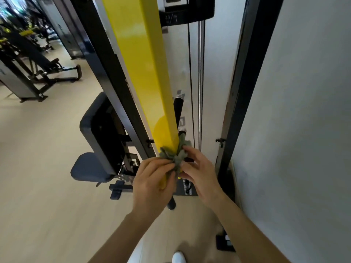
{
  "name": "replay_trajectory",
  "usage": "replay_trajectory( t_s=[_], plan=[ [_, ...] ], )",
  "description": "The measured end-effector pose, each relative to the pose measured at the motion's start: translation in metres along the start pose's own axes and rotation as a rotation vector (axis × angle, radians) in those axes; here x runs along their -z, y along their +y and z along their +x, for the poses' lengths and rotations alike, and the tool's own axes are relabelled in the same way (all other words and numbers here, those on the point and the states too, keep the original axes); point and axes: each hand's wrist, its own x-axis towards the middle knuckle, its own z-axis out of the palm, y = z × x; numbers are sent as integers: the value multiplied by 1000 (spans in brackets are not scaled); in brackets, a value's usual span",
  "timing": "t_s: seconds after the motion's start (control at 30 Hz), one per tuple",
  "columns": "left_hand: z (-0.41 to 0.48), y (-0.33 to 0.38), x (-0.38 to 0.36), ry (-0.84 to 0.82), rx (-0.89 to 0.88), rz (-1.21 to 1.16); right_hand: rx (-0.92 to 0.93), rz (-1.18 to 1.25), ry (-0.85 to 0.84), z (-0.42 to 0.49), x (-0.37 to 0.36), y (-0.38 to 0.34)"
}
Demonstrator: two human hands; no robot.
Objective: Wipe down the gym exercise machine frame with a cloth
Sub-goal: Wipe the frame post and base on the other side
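The left hand (153, 179) and right hand (199, 173), fingers curled, both pinch a crumpled grey-green cloth (173, 155) wrapped round the lower end of the glossy yellow square steel beam (140, 63). Just behind runs a chrome guide rod (200, 82). A dark padded seat (89, 168) stands on the pale wooden floor (38, 168); a plain grey wall (303, 111) rises at the right.

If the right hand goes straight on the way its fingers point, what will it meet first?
The cloth: the right hand already pinches it, with its fingers pointing up and left. Directly behind the cloth seems to be the yellow beam, though depth is hard to judge.
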Motion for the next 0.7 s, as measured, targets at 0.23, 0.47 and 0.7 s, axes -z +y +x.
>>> replay_trajectory(
  t_s=[0.23, 0.47, 0.7],
  plan=[
    [8, -8, 14, -40, 153, -154, 107, -182, 98, 4, -8, 1],
    [-4, -7, 13, -65, 181, -105, 217, -410, 133, 26, 2, 39],
    [-8, 6, 6, 29, 298, -10, 74, -700, -92, 42, 37, 72]
  ],
)
